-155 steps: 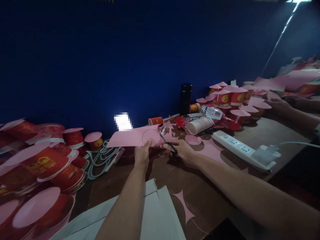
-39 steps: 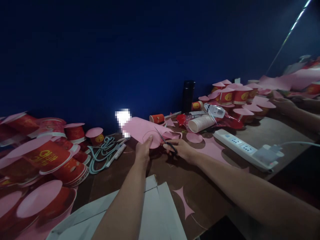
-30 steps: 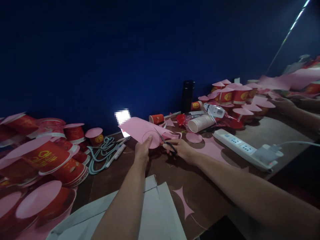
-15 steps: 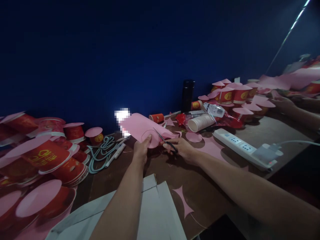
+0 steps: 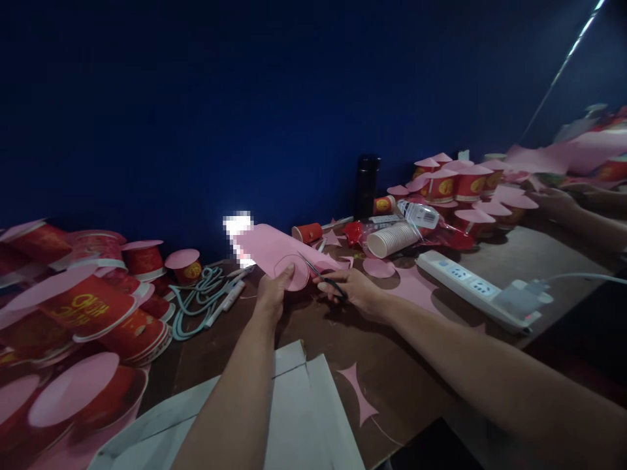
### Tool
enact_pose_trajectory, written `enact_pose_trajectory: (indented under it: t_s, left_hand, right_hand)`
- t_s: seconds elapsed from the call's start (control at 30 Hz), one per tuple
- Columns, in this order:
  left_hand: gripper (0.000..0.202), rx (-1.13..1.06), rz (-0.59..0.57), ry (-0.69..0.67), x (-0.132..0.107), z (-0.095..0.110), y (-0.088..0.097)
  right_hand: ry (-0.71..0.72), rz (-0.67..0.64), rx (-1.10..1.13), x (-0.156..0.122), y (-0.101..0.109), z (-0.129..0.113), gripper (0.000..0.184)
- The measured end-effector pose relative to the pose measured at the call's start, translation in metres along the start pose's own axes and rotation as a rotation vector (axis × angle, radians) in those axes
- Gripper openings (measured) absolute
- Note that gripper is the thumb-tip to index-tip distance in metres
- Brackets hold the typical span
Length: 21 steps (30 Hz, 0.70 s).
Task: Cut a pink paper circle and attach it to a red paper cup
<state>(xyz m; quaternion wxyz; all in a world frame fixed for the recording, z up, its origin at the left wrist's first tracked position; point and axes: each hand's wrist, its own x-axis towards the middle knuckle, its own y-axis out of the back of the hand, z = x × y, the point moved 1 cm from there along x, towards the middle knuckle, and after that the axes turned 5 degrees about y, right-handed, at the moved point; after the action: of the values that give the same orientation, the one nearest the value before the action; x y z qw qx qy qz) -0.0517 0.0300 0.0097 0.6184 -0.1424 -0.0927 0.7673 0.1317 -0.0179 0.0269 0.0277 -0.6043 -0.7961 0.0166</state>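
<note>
My left hand [image 5: 273, 294] pinches a pink paper sheet [image 5: 274, 248] above the brown table, thumb on a drawn circle [image 5: 292, 273] at the sheet's near edge. My right hand [image 5: 353, 291] grips black-handled scissors [image 5: 323, 277]; the blades point up and left into the paper along the circle's right side. The sheet slants up and away to the left.
Red paper cups capped with pink discs [image 5: 83, 307] pile at the left and another group [image 5: 455, 186] at the back right. Near them lie a white power strip [image 5: 470, 287], a stack of white cups [image 5: 392, 239], a black flask [image 5: 366, 185], coiled cables [image 5: 200, 300], white paper [image 5: 298, 418]. Another person's hand [image 5: 553, 199] rests at right.
Since five seconds ago the pink sheet has turned, its far end swinging up and left, while the scissors have stayed in it beside the circle. Both hands have stayed in nearly the same place.
</note>
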Motion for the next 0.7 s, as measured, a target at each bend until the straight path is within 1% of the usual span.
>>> enact_pose_trajectory:
  t_s: [0.2, 0.6, 0.7]
  left_hand:
    - [0.053, 0.035, -0.033, 0.003, 0.003, -0.001, 0.005]
    - [0.049, 0.123, -0.067, -0.032, 0.009, 0.001, 0.013]
    - [0.049, 0.161, -0.060, -0.051, 0.011, 0.001, 0.016]
  right_hand:
    - [-0.014, -0.003, -0.011, -0.001, 0.000, -0.004, 0.050]
    - [-0.020, -0.012, 0.020, -0.002, -0.002, -0.006, 0.047]
    - [-0.024, 0.000, 0.003, -0.002, -0.002, -0.005, 0.048]
